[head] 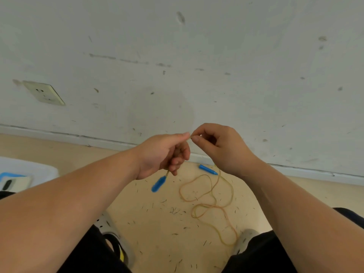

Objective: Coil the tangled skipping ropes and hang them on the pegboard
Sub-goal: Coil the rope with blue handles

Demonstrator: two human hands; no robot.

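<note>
The left hand (161,154) curls round the skipping rope (213,205), a blue handle (158,184) dangling just below; the right hand (222,146) pinches the same cord beside it. Loose loops cross on the floor (157,223) by the second handle (207,169), so a hard pull could cinch them into a knot

Single head-worn wide-angle view, facing forward and steeply down toward scuffed white painted wall (216,56). Very near: left hand (160,154) and right hand (222,148) mid-frame before the wall's foot, pale beige floor (153,213) below the wall, bare forearms (78,194) filling lower corners. Wall's base line slanting down rightward.
</note>
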